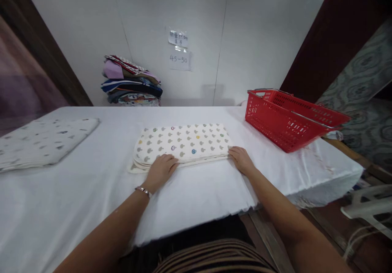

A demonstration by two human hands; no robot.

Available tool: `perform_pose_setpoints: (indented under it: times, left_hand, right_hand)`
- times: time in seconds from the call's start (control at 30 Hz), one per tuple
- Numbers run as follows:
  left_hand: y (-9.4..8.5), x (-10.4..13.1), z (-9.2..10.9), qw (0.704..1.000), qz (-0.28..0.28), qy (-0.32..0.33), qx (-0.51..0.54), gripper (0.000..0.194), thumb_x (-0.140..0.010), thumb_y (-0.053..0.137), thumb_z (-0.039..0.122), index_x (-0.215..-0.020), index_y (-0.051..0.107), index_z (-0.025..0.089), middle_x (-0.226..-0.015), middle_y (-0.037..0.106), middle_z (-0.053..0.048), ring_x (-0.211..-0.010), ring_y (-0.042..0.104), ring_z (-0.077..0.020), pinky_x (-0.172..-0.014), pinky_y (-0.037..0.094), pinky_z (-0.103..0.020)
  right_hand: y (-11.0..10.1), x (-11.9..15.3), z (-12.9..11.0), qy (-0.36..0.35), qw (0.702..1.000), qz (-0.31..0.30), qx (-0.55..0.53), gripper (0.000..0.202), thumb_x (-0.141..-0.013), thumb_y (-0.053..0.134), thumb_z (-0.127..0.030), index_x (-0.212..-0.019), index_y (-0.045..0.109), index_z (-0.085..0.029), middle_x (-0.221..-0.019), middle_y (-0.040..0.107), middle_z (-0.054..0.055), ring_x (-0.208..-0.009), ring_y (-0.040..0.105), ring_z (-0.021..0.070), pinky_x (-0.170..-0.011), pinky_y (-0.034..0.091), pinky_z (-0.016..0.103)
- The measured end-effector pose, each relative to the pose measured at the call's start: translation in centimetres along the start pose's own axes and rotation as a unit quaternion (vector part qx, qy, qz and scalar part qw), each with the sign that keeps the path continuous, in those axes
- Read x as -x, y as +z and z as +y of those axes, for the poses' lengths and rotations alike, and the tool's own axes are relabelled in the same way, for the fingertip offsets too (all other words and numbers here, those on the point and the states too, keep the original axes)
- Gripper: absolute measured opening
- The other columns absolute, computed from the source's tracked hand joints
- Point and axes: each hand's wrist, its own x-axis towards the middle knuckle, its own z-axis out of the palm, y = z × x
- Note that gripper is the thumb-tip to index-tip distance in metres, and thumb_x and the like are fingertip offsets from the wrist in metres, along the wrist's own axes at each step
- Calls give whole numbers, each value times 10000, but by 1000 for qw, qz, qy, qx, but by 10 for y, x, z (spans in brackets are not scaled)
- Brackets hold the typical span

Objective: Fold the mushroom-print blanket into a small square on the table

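Note:
A folded white cloth (200,142) printed with grey, mushroom-like shapes and a few coloured ones lies flat on the table in front of me. Its layers show along the near edge. My left hand (161,168) is closed on that near edge, left of the middle, with the fingers bent over the top. At the near right corner, my right hand (242,159) grips the same cloth, fingers close together. The thumb undersides are hidden on both hands. A bracelet (143,190) circles my left wrist.
Another folded, patterned cloth (45,140) lies at the left. A stack of folded fabrics (131,83) stands at the back against the wall. To the right sits a red plastic basket (275,121) with metal handles. Paper signs (180,59) hang on the wall; a white stool (370,203) stands lower right.

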Motion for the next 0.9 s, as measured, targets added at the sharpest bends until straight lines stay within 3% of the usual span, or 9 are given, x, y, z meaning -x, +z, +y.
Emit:
perform_pose_setpoints:
  times: [0.1,0.27,0.43,0.6,0.77,0.9]
  left_hand:
    - [-2,-4,0,1000,-7,-21,15,317,-933,351,337,-898,630,192,-900,618,-55,-877,535,-201,-793,410,-350]
    - [-6,-10,3,998,-14,-53,30,317,-928,356,336,-852,627,189,-838,606,-42,-815,535,-183,-730,412,-312]
    - [-7,-9,4,998,-15,-56,23,351,-935,339,355,-837,630,186,-826,602,-43,-808,536,-181,-713,408,-305]
    - [-8,-9,1,999,-18,-33,-16,353,-946,325,351,-881,633,191,-845,610,-42,-809,544,-182,-703,406,-302]
    - [-8,-14,-2,993,20,-3,-113,307,-942,343,300,-920,631,194,-891,626,-63,-854,549,-209,-732,404,-327]
    - [-2,-13,-2,988,1,30,-152,272,-931,375,260,-904,636,189,-890,629,-71,-858,553,-215,-723,408,-334]
  right_hand:
    - [-6,-5,-4,-10,1000,-5,-5,268,-916,443,-235,-1108,622,-181,-1144,622,106,-1106,505,255,-933,385,443]
    - [-8,-13,-5,-23,1000,-13,-8,226,-905,460,-229,-1011,656,-192,-1107,635,103,-1078,518,255,-917,385,428]
    - [-3,-18,-1,2,999,0,-37,234,-922,432,-223,-964,657,-175,-1033,655,97,-1021,540,229,-898,379,379]
    - [-3,-24,-2,8,999,-39,-28,218,-919,448,-206,-879,661,-178,-941,665,70,-924,552,199,-852,364,328]
    - [-5,-26,-8,23,999,-1,39,185,-915,459,-164,-916,644,-179,-970,654,64,-954,520,196,-853,325,327]
    - [-1,-23,-9,2,997,-44,66,182,-910,464,-138,-884,638,-185,-926,645,58,-944,504,195,-831,320,312]
